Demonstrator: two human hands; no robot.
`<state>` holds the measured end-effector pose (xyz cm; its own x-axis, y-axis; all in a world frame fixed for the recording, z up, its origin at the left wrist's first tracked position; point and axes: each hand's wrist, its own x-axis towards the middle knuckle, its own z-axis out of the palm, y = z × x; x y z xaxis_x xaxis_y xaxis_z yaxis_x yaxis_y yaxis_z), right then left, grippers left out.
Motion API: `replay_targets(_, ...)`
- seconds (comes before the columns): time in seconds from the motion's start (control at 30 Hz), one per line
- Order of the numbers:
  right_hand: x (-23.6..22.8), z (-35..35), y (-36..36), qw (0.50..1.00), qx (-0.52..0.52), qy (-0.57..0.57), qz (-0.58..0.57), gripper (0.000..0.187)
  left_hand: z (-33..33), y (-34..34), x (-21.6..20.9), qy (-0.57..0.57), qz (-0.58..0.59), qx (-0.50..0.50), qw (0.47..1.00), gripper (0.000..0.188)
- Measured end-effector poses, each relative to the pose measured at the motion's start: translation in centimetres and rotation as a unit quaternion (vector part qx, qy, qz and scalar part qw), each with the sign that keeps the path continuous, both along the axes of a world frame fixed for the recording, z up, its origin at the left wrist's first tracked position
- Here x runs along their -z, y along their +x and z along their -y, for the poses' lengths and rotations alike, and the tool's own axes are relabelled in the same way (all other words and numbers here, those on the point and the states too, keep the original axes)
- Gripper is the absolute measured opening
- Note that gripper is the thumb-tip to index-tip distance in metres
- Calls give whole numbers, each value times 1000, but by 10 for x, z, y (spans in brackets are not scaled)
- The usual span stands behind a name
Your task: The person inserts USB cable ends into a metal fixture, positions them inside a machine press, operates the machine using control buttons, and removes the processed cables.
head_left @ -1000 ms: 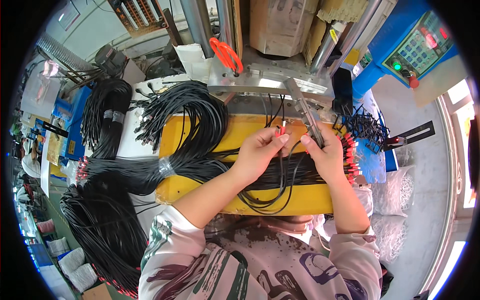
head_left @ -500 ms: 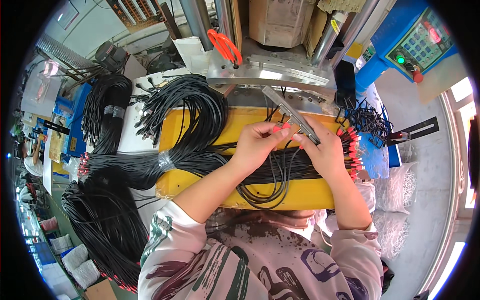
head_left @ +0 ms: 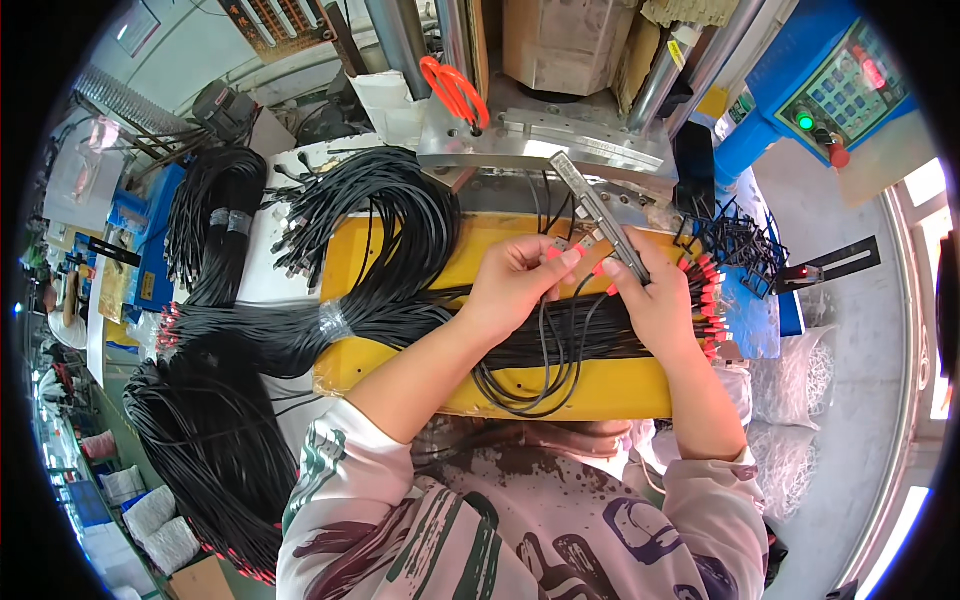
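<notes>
My left hand (head_left: 508, 283) is closed in a pinch on a small cable connector (head_left: 560, 243) with a metallic end, over the middle of the yellow board (head_left: 352, 385). Beside it, my right hand (head_left: 655, 298) grips a slim grey metal bar (head_left: 600, 215), tilted with its upper end toward the press. Small red patches show at the fingertips; whether they are caps or nails I cannot tell. Loops of black cable (head_left: 578, 345) hang below my hands. Under them, a bundle of black cables (head_left: 470, 325) crosses the board, with red ends (head_left: 708, 300) at the right.
Ahead stands a press with a steel plate (head_left: 540, 150) and an orange coiled tube (head_left: 455, 92). A blue control box (head_left: 790, 70) is at the upper right. Black plastic pieces (head_left: 735, 240) are heaped at right. More cable bundles (head_left: 215, 225) lie at left, some draping downward (head_left: 215, 450).
The metal bar has swung steeper and shifted a little to the right with my right hand. My left fingers have turned slightly, bringing the connector's end into clearer view.
</notes>
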<state>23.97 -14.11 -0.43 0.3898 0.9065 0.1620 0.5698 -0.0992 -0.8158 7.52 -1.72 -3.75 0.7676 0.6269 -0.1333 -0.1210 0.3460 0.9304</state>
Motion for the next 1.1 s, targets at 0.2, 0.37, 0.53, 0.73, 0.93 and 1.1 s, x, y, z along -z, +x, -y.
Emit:
replay_targets(0.2,-2,-2,-1,1000,-6,-8,18,38,-1,-1,2,28,-21,4,999,22)
replay_targets(0.37,0,0,1,1000,-15,-11,-8,36,0,0,-11,-59,10,-7,998,25)
replay_targets(0.53,11,1,5,996,-25,-8,91,33,-11,-5,-1,8,-22,23,999,29)
replay_targets(0.73,-23,9,6,984,-70,-146,-70,32,-5,4,-2,-122,23,-89,988,34)
replay_targets(0.93,15,30,10,979,-5,-19,202,33,-63,49,29,14,0,-301,953,30)
replay_targets(1.1,12,-7,33,990,-46,-95,94,35,-67,71,1,-141,10,-55,988,16)
